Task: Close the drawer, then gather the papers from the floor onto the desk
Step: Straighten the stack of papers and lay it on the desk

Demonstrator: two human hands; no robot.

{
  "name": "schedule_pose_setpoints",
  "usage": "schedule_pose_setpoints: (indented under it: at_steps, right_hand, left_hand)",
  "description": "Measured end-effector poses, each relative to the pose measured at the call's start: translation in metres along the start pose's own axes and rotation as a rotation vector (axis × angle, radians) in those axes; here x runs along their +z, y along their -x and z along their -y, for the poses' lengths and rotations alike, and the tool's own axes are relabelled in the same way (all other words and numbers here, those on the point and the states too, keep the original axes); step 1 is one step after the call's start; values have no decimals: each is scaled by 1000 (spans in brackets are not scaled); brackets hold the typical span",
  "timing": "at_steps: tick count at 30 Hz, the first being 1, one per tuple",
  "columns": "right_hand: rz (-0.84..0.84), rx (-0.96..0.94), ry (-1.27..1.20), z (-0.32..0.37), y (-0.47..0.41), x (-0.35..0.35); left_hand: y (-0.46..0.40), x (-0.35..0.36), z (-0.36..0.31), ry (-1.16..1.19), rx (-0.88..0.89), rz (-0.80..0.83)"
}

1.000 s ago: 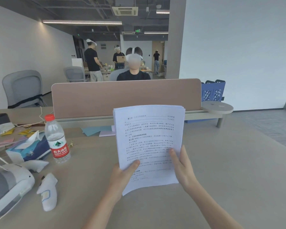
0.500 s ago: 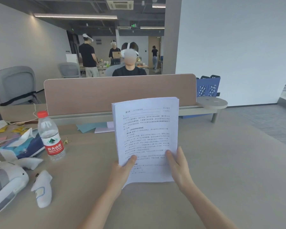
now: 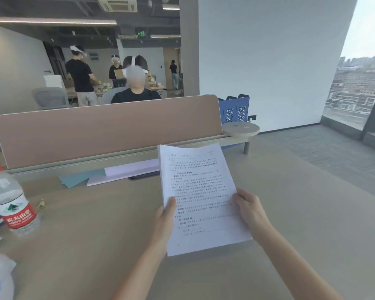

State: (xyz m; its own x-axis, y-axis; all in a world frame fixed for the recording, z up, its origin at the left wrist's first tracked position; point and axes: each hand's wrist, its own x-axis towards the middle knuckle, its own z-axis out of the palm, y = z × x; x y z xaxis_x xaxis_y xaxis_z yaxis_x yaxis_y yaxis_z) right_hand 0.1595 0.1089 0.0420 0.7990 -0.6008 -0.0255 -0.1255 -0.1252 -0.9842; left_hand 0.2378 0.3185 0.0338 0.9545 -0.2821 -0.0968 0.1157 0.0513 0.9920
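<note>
Two hands on it | tabletop (image 3: 290, 213) wide and bare ahead | papers (image 3: 195, 191) upright, stacked, above the tabletop | left hand (image 3: 164, 221) pinching lower left edge, right hand (image 3: 250, 211) gripping right edge | tip: square the edges, lower flat, release both together, clear of the water bottle (image 3: 10, 202)

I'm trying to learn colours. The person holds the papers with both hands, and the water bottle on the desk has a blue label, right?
Nearly. The head view shows the water bottle has a red label, not blue. The rest holds: the left hand and right hand both hold the papers, above the desk.
</note>
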Motion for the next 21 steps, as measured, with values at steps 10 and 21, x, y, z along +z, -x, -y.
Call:
schedule_pose_setpoints:
  at_steps: [10, 21]
  right_hand:
    - [-127, 109, 61, -37, -46, -85]
    - [-234, 145, 238, -57, -122, -150]
  left_hand:
    - [-20, 104, 24, -45, -28, 46]
    - [-95, 175, 36, -539, 169, 156]
